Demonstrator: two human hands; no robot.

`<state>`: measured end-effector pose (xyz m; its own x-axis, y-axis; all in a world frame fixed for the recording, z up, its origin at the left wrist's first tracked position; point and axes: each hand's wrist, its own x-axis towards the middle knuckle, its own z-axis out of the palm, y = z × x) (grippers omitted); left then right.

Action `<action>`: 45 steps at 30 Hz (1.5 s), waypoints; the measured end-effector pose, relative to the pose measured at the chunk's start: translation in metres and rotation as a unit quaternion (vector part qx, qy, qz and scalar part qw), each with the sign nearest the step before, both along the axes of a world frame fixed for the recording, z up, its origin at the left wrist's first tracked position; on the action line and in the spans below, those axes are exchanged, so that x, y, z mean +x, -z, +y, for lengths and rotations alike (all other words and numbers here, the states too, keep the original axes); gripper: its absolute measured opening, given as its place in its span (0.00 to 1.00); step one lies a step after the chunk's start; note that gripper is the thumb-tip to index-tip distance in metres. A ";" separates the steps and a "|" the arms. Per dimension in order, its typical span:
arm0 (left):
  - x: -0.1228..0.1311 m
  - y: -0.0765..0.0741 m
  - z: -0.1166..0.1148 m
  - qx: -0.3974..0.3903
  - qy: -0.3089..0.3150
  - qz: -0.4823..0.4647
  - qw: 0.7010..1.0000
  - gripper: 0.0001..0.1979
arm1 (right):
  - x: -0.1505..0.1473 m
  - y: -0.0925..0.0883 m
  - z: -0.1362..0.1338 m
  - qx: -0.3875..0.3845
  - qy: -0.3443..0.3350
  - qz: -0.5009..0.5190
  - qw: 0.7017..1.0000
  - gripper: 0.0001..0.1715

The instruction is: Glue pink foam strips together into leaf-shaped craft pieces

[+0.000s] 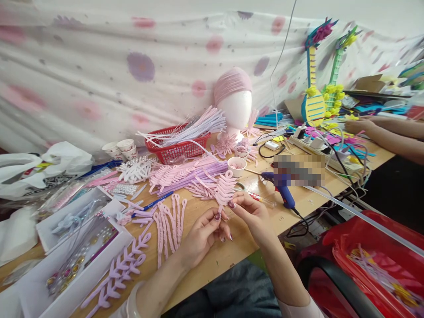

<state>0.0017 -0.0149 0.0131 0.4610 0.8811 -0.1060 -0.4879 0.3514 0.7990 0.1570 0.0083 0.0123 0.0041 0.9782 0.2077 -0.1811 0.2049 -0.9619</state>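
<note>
Near the table's front edge I hold up a pink leaf sprig (226,187) that looks made of fuzzy pipe cleaners. My left hand (206,234) pinches its stem at the bottom. The thumb and fingers of my right hand (251,216) close on its lower right side. Just left of my hands lie several twisted pink pipe-cleaner strips (169,225) with looped ends. Farther left rest purple leaf sprigs (121,271). Behind the held sprig is a pile of pink and purple pipe cleaners (195,172). A blue glue gun (284,192) lies to the right.
A red basket (165,152) of pale pipe cleaners and a white foam head (236,108) stand at the back. White boxes (109,254) hold beads at left. Power strips (324,152) and cables spread at right, near another person's arms (387,132). A red bin (374,238) stands below.
</note>
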 end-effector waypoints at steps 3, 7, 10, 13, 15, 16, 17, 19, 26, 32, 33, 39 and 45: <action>0.000 -0.001 -0.001 -0.006 0.005 -0.002 1.000 0.10 | 0.001 0.000 0.000 -0.004 -0.003 0.006 1.000 0.08; 0.000 0.000 -0.001 -0.005 0.008 -0.004 1.000 0.09 | 0.001 0.000 -0.001 -0.009 -0.006 0.011 1.000 0.07; 0.000 0.002 0.000 -0.011 0.001 -0.007 1.000 0.08 | 0.001 0.001 0.000 -0.009 0.001 0.014 1.000 0.07; 0.000 0.003 0.001 -0.017 -0.007 -0.010 1.000 0.08 | 0.001 0.002 0.000 -0.007 0.012 0.016 1.000 0.08; -0.001 0.003 0.001 -0.017 -0.006 -0.011 1.000 0.08 | 0.001 0.003 0.000 -0.003 0.016 0.015 1.000 0.07; -0.001 0.003 0.000 -0.018 -0.004 -0.011 1.000 0.08 | 0.001 0.003 0.001 0.000 0.018 0.015 1.000 0.07; -0.001 0.003 0.000 -0.019 -0.002 -0.012 1.000 0.09 | 0.001 0.003 0.001 0.004 0.020 0.015 1.000 0.07; -0.001 0.002 0.000 -0.020 0.001 -0.013 1.000 0.09 | 0.001 0.003 0.001 0.011 0.023 0.014 1.000 0.06; -0.001 0.003 0.000 -0.005 0.005 -0.009 1.000 0.08 | 0.004 0.000 0.003 0.009 0.026 -0.011 1.000 0.08; -0.002 0.004 0.000 0.005 0.012 0.015 1.000 0.08 | 0.005 -0.002 0.003 -0.005 0.009 -0.006 1.000 0.10; -0.003 0.004 0.000 0.006 0.011 0.019 1.000 0.08 | 0.005 -0.002 0.003 -0.007 0.005 -0.006 1.000 0.10; -0.002 0.006 0.001 0.022 0.017 0.035 0.999 0.09 | 0.010 -0.001 0.004 -0.019 -0.021 -0.006 1.000 0.09; -0.003 0.003 0.000 0.025 0.021 0.057 0.998 0.11 | 0.011 0.001 0.004 -0.028 -0.017 0.010 0.999 0.09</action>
<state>-0.0009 -0.0147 0.0104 0.4849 0.8669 -0.1158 -0.3783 0.3273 0.8659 0.1675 0.0123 0.0115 -0.0249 0.9880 0.1525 -0.2068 0.1442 -0.9677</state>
